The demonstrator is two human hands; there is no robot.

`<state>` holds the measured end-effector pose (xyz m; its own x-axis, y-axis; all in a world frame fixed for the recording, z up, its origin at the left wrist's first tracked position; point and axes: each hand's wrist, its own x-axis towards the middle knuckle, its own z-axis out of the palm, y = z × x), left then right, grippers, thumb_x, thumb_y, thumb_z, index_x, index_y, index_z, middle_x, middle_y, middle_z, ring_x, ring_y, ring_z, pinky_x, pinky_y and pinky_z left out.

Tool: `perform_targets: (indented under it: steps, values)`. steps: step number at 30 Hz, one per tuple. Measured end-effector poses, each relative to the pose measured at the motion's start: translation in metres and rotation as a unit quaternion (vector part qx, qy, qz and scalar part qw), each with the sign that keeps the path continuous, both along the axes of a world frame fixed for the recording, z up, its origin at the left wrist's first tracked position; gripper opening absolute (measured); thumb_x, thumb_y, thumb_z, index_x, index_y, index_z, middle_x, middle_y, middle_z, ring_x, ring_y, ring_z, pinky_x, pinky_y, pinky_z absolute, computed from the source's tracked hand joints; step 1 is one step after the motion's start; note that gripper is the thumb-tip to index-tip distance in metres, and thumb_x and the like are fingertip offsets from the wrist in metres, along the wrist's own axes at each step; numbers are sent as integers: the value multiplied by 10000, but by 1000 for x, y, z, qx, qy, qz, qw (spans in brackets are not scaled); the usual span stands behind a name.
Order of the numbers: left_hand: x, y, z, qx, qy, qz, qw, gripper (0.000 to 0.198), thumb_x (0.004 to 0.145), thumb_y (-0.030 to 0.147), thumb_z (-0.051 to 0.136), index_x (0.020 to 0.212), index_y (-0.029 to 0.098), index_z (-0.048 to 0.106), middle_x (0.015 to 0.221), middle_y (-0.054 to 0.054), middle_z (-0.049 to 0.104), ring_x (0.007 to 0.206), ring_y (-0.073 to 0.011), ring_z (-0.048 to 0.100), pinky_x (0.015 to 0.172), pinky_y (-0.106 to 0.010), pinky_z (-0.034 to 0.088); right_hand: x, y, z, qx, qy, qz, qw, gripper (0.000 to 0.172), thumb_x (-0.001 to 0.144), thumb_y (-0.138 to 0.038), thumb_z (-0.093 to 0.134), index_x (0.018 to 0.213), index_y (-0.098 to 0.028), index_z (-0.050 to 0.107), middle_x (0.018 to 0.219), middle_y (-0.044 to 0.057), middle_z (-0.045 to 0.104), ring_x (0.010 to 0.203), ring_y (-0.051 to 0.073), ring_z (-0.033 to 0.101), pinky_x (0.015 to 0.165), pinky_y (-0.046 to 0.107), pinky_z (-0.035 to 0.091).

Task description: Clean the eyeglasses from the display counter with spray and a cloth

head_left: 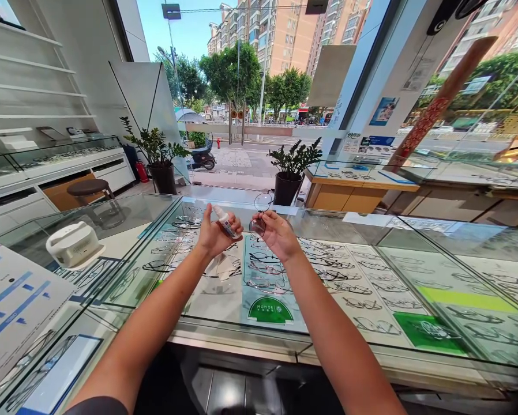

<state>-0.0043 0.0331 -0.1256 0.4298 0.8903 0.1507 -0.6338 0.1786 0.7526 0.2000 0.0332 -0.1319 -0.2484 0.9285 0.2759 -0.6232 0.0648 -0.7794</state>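
Observation:
My left hand (219, 233) is wrapped round a small white spray bottle (226, 222), its nozzle pointing up and to the left. Just to the right, my right hand (277, 231) pinches a pair of thin-framed round eyeglasses (263, 201) between thumb and fingers. One lens stands above the fingertips and the other sits at their left. Bottle and glasses are close together but apart, both above the glass display counter (224, 325). Under the glass lie rows of eyeglasses (265, 268) and a green half-round card (270, 309).
A white device (74, 245) stands on the counter at the left, near a printed board (19, 323). Beyond the counter are two potted plants (164, 173), a stool (90, 187), a wooden cabinet (349, 196) and a large window onto a street.

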Motion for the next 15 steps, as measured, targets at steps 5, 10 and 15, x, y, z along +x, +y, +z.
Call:
perform_targets:
  steps: [5, 10, 15]
  values:
    - [0, 7, -4, 35, 41, 60, 997, 696, 791, 905, 602, 709, 215, 572, 723, -27, 511, 720, -200, 567, 702, -350, 507, -7, -4, 0, -19, -55, -9, 998, 361, 638, -429, 1039, 818, -246, 786, 948, 17, 831, 861, 161, 701, 810, 302, 555]
    - [1, 17, -17, 155, 183, 191, 952, 551, 856, 766, 572, 776, 222, 604, 772, -41, 601, 796, -221, 593, 761, -353, 479, -13, -6, -2, -7, -141, -33, 989, 380, 635, -501, 1012, 798, -235, 794, 910, 31, 817, 839, 169, 649, 758, 317, 455]
    - [-1, 24, -27, 245, 312, 257, 881, 435, 920, 617, 514, 752, 221, 579, 787, -32, 574, 786, -212, 517, 791, -370, 450, -21, -11, -3, 14, -191, -23, 981, 357, 678, -513, 969, 809, -230, 795, 936, 34, 812, 858, 177, 629, 799, 337, 435]
